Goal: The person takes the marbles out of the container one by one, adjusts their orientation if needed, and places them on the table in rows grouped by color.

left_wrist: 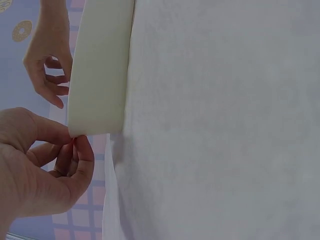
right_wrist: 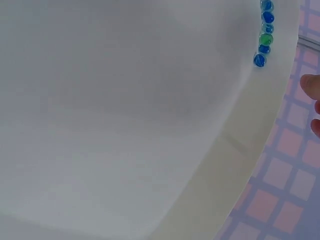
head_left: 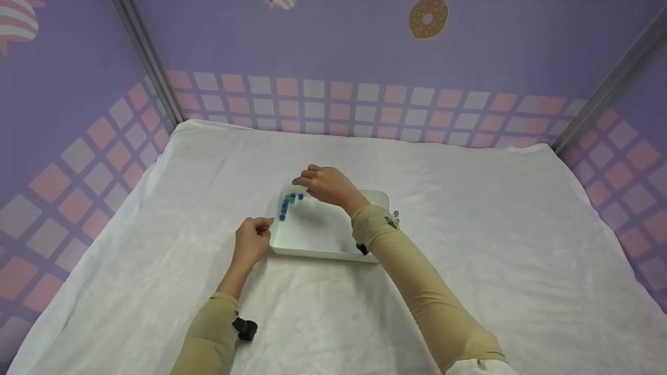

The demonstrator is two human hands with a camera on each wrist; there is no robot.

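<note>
A white rectangular tray point(head_left: 323, 234) sits on the cloth, with several blue and green glass marbles point(head_left: 284, 207) inside. They line its left side and bend round the far left corner. My left hand point(head_left: 254, 238) pinches the tray's left rim between thumb and finger; in the left wrist view those fingertips meet at the tray's corner. Over the far left rim hovers my right hand point(head_left: 329, 185), its fingers loosely bent and nothing visible between them. In the right wrist view, only its fingertips point(right_wrist: 311, 86) show, beyond the rim, apart from the row of marbles point(right_wrist: 266, 38).
A wrinkled white cloth point(head_left: 495, 250) covers the table. Just right of the tray, partly behind my right forearm, lie small clear greenish balls point(head_left: 396, 213). Purple panels with a pink and white check point(head_left: 338, 104) stand behind and at both sides.
</note>
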